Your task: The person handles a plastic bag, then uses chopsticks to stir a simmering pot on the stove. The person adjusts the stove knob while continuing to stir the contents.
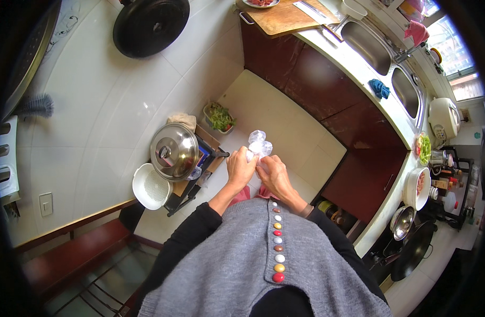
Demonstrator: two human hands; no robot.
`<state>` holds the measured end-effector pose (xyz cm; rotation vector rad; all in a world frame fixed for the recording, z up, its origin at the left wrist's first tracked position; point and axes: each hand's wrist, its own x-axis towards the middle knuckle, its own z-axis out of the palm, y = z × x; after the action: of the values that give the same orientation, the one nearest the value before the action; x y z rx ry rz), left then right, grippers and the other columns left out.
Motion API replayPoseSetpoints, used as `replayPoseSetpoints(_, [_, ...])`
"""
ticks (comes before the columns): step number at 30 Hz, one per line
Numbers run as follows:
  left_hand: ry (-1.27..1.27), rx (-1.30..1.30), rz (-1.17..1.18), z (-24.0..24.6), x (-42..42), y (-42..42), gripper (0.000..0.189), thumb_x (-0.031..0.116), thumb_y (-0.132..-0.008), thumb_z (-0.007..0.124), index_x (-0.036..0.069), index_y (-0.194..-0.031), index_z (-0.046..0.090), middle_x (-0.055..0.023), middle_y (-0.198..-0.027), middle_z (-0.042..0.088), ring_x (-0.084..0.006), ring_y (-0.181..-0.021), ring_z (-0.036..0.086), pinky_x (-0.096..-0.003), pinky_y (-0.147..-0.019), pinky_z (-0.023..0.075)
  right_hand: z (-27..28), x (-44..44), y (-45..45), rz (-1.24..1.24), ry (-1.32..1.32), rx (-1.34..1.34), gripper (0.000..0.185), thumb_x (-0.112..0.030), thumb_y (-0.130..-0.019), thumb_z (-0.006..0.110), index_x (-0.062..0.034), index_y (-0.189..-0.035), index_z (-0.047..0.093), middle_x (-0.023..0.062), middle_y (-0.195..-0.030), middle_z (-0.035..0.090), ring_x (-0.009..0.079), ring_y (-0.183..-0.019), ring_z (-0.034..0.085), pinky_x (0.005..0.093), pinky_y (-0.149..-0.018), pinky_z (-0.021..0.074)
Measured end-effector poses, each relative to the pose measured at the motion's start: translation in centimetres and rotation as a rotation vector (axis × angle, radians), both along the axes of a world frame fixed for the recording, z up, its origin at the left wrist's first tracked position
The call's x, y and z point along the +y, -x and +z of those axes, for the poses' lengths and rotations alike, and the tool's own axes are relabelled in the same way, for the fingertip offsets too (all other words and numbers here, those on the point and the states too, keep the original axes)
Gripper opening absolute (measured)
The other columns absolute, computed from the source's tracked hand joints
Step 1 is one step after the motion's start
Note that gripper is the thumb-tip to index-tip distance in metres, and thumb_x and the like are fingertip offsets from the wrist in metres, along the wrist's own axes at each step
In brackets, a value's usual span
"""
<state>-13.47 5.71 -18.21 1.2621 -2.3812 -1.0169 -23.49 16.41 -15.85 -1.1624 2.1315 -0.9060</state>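
A crumpled clear plastic bag (260, 144) is gathered between my two hands, at waist height above the tiled floor. My left hand (241, 168) pinches its near left part with thumb and fingers. My right hand (275, 176) grips the lower right part, its fingertips close to the left thumb. Two puffed lobes of the bag stick out beyond the fingers. The part inside the hands is hidden, so I cannot tell whether anything is in it.
The counter (365, 79) with a wooden cutting board (282, 18) and steel sink (367, 47) curves along the right. At left, a lidded steel pot (175, 152) and white colander (151, 188) sit on a black rack (187, 198). A basket of greens (219, 117) stands beyond.
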Motion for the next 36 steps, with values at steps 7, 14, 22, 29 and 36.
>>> replayPoseSetpoints(7, [-0.701,0.131,-0.121,-1.6,-0.9,-1.4,0.018,0.013,-0.090,0.063,0.000,-0.101,0.058,-0.0098,-0.096,0.066,-0.0173,-0.088,0.063,-0.0316,-0.076,0.0492,0.3,0.4,1.0,-0.140,0.043,-0.330,0.044,-0.022,-0.083,0.073,0.0042,-0.114,0.056,0.0205,-0.095,0.066,0.0286,-0.086,0.068,0.0356,-0.073,0.0535])
replayPoseSetpoints(14, [-1.110,0.517,0.026,-1.1,0.1,-3.3,0.034,0.011,-0.092,0.066,-0.001,-0.120,0.052,-0.0058,-0.109,0.064,-0.0122,-0.097,0.062,-0.0272,-0.085,0.0499,-0.5,1.6,3.6,-0.191,0.181,-1.477,0.035,-0.013,-0.096,0.054,-0.0015,-0.129,0.057,0.0137,-0.117,0.064,0.0181,-0.106,0.062,0.0313,-0.091,0.0518])
replayPoseSetpoints(22, [-1.242,0.607,0.065,0.4,1.8,-2.7,0.035,0.010,-0.091,0.067,0.002,-0.123,0.054,-0.0035,-0.114,0.064,-0.0118,-0.105,0.061,-0.0279,-0.091,0.0493,-3.0,1.9,3.3,-0.114,0.124,-1.008,0.024,-0.008,-0.087,0.067,-0.0006,-0.110,0.062,0.0044,-0.100,0.067,0.0112,-0.086,0.063,0.0245,-0.073,0.0491])
replayPoseSetpoints(29, [-1.331,0.691,0.108,1.2,2.3,-1.7,0.034,0.004,-0.089,0.066,0.003,-0.122,0.056,-0.0043,-0.116,0.065,-0.0124,-0.107,0.061,-0.0274,-0.092,0.0491,-1.9,2.2,3.9,-0.262,0.009,-1.564,0.039,-0.007,-0.086,0.065,0.0032,-0.122,0.055,0.0058,-0.103,0.067,0.0132,-0.087,0.063,0.0248,-0.073,0.0503])
replayPoseSetpoints(36, [-1.339,0.547,0.163,1.1,3.1,-1.0,0.031,0.000,-0.084,0.069,0.001,-0.114,0.061,-0.0055,-0.109,0.067,-0.0135,-0.101,0.064,-0.0281,-0.091,0.0498,-4.0,2.8,5.5,-0.136,-0.066,-1.495,0.034,-0.006,-0.085,0.064,0.0031,-0.118,0.058,0.0078,-0.105,0.066,0.0158,-0.090,0.064,0.0279,-0.078,0.0514])
